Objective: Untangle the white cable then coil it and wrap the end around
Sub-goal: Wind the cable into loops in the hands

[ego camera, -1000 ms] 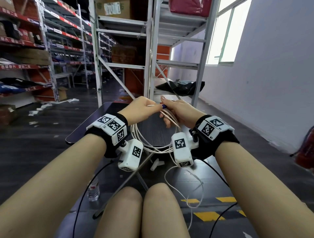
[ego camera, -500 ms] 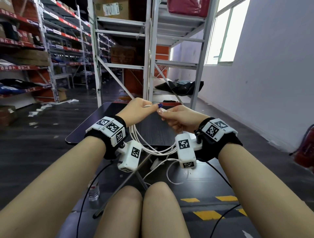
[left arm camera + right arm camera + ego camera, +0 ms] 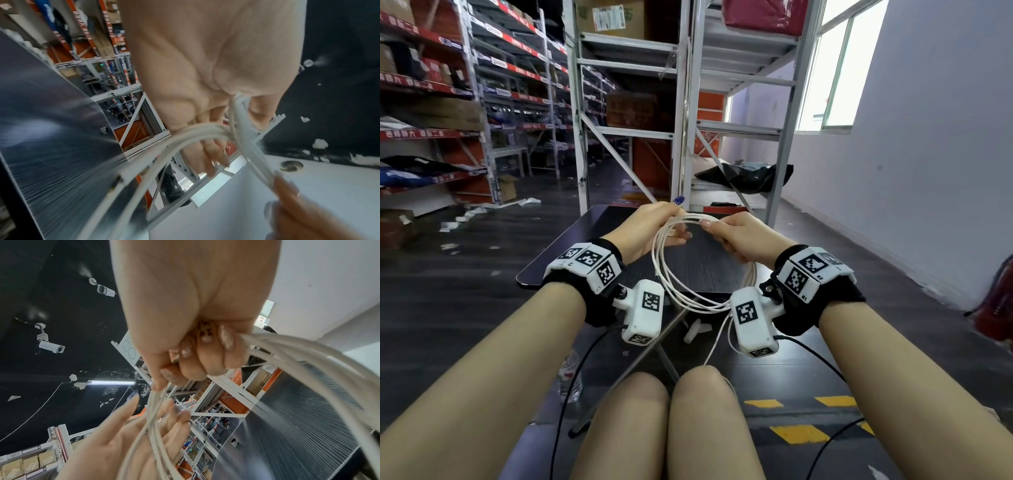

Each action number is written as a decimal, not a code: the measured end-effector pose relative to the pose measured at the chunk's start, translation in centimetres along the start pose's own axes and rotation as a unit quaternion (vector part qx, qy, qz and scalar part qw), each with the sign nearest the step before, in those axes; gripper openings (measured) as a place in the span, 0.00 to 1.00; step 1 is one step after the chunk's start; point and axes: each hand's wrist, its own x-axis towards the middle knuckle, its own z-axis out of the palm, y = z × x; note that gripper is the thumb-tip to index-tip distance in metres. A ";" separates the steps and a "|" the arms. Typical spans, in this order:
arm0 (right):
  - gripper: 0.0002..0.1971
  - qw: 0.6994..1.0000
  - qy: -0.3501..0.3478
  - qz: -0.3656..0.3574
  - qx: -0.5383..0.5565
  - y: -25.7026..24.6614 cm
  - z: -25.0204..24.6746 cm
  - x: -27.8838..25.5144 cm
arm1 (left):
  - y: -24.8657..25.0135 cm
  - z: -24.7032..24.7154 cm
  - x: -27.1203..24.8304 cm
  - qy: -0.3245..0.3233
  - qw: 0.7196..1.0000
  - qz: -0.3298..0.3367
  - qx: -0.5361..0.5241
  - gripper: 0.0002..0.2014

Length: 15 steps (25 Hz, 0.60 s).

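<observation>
The white cable (image 3: 681,291) hangs as a round coil of several loops between my two hands, above the near edge of the dark table (image 3: 571,246). My left hand (image 3: 674,222) holds the coil's top left, its strands (image 3: 236,116) running between thumb and fingers, the index finger raised. My right hand (image 3: 714,226) pinches the top strands (image 3: 158,391) with thumb and forefinger, and its other fingers curl round the right side of the coil (image 3: 287,352). A loose tail (image 3: 714,346) drops from the coil toward my knees.
Metal shelf racks (image 3: 626,102) stand right behind the table, with more shelving at the left. On the floor lie a water bottle (image 3: 570,380) and a white piece (image 3: 697,330) under the table. A white wall and a red extinguisher (image 3: 996,301) are at the right.
My hands have drawn apart, and the bunched loops have opened into a wide round coil. The loose tail below has been pulled up and hangs shorter.
</observation>
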 end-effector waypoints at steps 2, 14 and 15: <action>0.25 1.000 0.004 0.005 0.003 0.2 0.0 0.1 | 0.0 -0.5 -0.2 0.011 0.998 0.004 -0.069 0.11; 0.24 0.998 -0.004 0.059 -0.035 1.9 0.2 0.9 | 0.4 -1.9 -0.7 -0.008 0.991 0.105 -0.076 0.18; 0.24 0.998 -0.005 0.059 -0.034 1.8 0.2 0.9 | 0.4 -2.1 -0.7 -0.013 0.992 0.105 -0.075 0.18</action>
